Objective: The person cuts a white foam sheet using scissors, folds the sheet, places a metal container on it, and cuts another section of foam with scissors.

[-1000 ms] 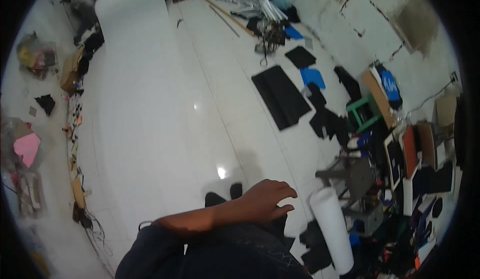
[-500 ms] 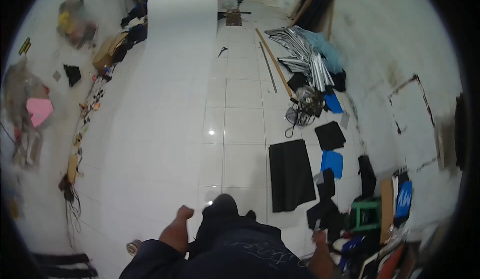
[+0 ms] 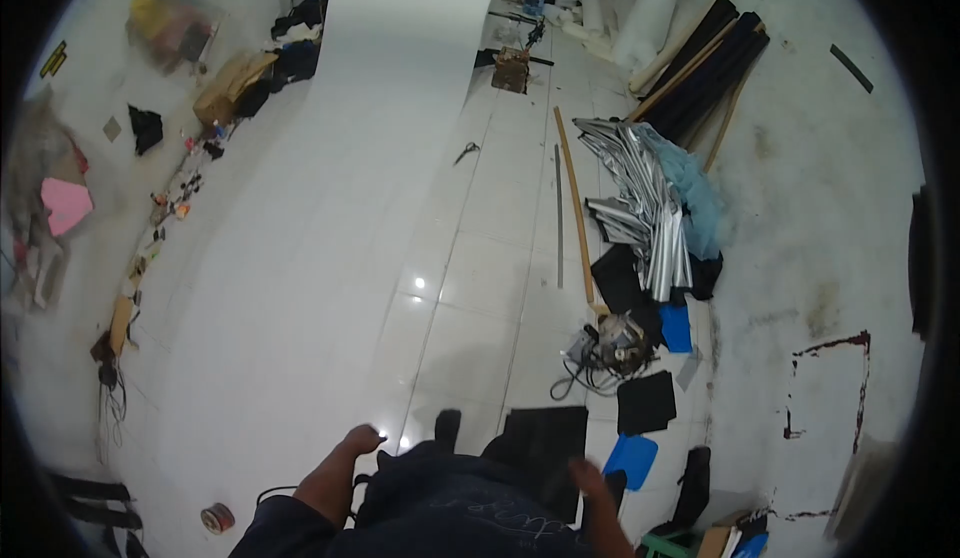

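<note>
My left hand [image 3: 363, 442] is held low over the white sheet's near right part, its fingers curled closed. Whatever may be inside them is too small to make out. On the other side of my body, my right hand [image 3: 590, 480] is smeared by motion and its fingers do not show clearly. It hangs near the edge of a black folded cloth [image 3: 545, 438] on the tiles. A long white sheet [image 3: 300, 208] runs away from me along the floor, its far end curving up into a roll [image 3: 410, 8].
Scissors [image 3: 467, 153] lie right of the sheet. Further right are a wooden stick [image 3: 573, 203], a thin metal strip [image 3: 559, 218], crumpled silver material [image 3: 655, 213] and a corded machine [image 3: 618, 346]. A blue piece [image 3: 631, 460] lies near my right hand; a tape roll [image 3: 217, 518] sits at left.
The view has shifted forward, and the black cloth now lies closer to my body. My right hand has come in from the far right, away from the green stool. My left hand remains closed.
</note>
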A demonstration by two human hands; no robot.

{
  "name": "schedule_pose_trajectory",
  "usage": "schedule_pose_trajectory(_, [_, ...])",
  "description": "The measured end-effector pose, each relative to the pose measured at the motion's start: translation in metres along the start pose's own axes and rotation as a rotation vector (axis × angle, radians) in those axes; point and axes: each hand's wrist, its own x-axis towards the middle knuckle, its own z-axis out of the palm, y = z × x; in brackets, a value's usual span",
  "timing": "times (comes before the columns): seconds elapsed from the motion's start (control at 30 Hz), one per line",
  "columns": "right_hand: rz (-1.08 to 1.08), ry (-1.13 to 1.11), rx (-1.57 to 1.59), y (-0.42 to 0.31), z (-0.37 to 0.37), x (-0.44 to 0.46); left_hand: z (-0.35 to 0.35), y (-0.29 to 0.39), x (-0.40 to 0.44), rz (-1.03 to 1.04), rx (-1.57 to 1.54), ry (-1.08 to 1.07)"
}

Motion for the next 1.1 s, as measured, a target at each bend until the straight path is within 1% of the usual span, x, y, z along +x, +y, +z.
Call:
schedule_pose_trajectory(0.03, [-0.139,-0.112,-0.450,0.014,0.019,0.000,-0.017,0.016,0.037,-0.041,-0.132,0.142])
schedule_pose_trajectory(0.07, [-0.035,-0.194,-0.433,0.006,0.025,0.002,-0.050,0.045,0.067,-0.015,-0.151,0.240])
schedule_pose_trajectory(0.1, [0.102,-0.210,-0.300,-0.008,0.021,0.014,-0.085,0.079,0.089,-0.011,-0.233,0.288])
schedule_pose_trajectory(0.13, [0.194,-0.213,-0.222,-0.021,0.011,0.029,-0.119,0.114,0.110,0.001,-0.309,0.336])
schedule_pose_trajectory(0.2, [0.256,-0.201,-0.175,-0.045,-0.017,0.079,-0.176,0.175,0.142,0.055,-0.382,0.405])
schedule_pose_trajectory(0.23, [0.259,-0.193,-0.173,-0.059,-0.037,0.109,-0.194,0.204,0.162,0.058,-0.395,0.414])
schedule_pose_trajectory(0.3, [0.249,-0.181,-0.196,-0.089,-0.081,0.168,-0.233,0.254,0.198,0.105,-0.314,0.384])
schedule_pose_trajectory(0.33, [0.238,-0.171,-0.209,-0.106,-0.106,0.196,-0.247,0.278,0.205,0.090,-0.321,0.386])
schedule_pose_trajectory(0.4, [0.147,-0.111,-0.291,-0.138,-0.163,0.269,-0.275,0.337,0.232,0.183,-0.116,0.307])
schedule_pose_trajectory(0.47, [-0.005,0.009,-0.400,-0.183,-0.235,0.347,-0.302,0.402,0.241,0.219,-0.088,0.265])
schedule_pose_trajectory(0.5, [-0.090,0.101,-0.436,-0.218,-0.278,0.386,-0.311,0.426,0.251,0.230,-0.089,0.209])
schedule_pose_trajectory(0.53, [-0.170,0.203,-0.407,-0.258,-0.323,0.430,-0.318,0.449,0.261,0.218,-0.136,0.216])
schedule_pose_trajectory(0.57, [-0.244,0.266,-0.231,-0.324,-0.371,0.460,-0.328,0.468,0.273,0.243,-0.120,0.145])
schedule_pose_trajectory(0.6, [-0.307,0.334,-0.208,-0.383,-0.408,0.496,-0.336,0.481,0.288,0.268,-0.099,0.076])
schedule_pose_trajectory(0.63, [-0.365,0.369,-0.223,-0.435,-0.445,0.538,-0.343,0.492,0.308,0.275,-0.059,0.054])
schedule_pose_trajectory(0.67, [-0.376,0.371,-0.169,-0.485,-0.471,0.574,-0.360,0.494,0.331,0.258,-0.085,0.081])
schedule_pose_trajectory(0.7, [-0.551,0.460,-0.267,-0.526,-0.490,0.606,-0.372,0.496,0.353,0.263,-0.076,0.025])
schedule_pose_trajectory(0.73, [-0.555,0.460,-0.327,-0.578,-0.502,0.623,-0.386,0.497,0.376,0.271,-0.065,-0.041])
schedule_pose_trajectory(0.8, [-0.617,0.320,-0.324,-0.647,-0.501,0.671,-0.428,0.494,0.424,0.241,-0.111,-0.028])
schedule_pose_trajectory(0.83, [-0.613,0.198,-0.433,-0.692,-0.495,0.669,-0.458,0.500,0.435,0.197,-0.069,-0.002])
schedule_pose_trajectory(0.87, [-0.603,0.091,-0.462,-0.712,-0.476,0.689,-0.481,0.502,0.443,0.141,-0.032,0.022])
schedule_pose_trajectory(0.9, [-0.612,-0.059,-0.461,-0.729,-0.454,0.704,-0.504,0.507,0.451,0.134,-0.057,0.060])
schedule_pose_trajectory(0.93, [-0.646,-0.209,-0.542,-0.767,-0.437,0.688,-0.522,0.511,0.465,0.098,-0.090,0.057])
schedule_pose_trajectory(0.97, [-0.673,-0.401,-0.488,-0.774,-0.417,0.704,-0.542,0.517,0.477,0.096,-0.074,0.069])
schedule_pose_trajectory(1.0, [-0.671,-0.461,-0.609,-0.797,-0.400,0.699,-0.553,0.521,0.488,0.095,-0.056,0.076])
schedule_pose_trajectory(1.03, [-0.826,-0.555,-0.605,-0.810,-0.390,0.699,-0.563,0.525,0.499,0.087,-0.054,0.100])
schedule_pose_trajectory(1.07, [-1.213,-0.544,-0.835,-0.822,-0.383,0.716,-0.572,0.526,0.513,0.073,-0.073,0.097])
schedule_pose_trajectory(1.1, [-1.169,-0.549,-0.950,-0.848,-0.381,0.723,-0.583,0.528,0.529,0.071,-0.140,0.084])
